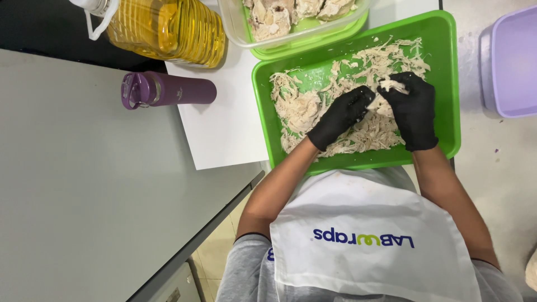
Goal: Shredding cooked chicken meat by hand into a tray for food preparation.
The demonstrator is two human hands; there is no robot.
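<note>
Both black-gloved hands, left hand (340,116) and right hand (413,109), pinch one piece of cooked chicken (385,96) between their fingertips, each grip clenched on it (shredding is judged the step in hand). It hangs over the shredded meat (305,109) in the green tray (447,84); pulling apart seems next. Whole pieces wait in a clear container (235,28) on the table (84,168).

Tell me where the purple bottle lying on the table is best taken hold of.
Probably around the middle of the purple bottle, coming down from above. It lies on its side on the table, lid end toward the image's left, so the round body is clear to wrap; the lid's loop would offer a smaller hold.
</note>
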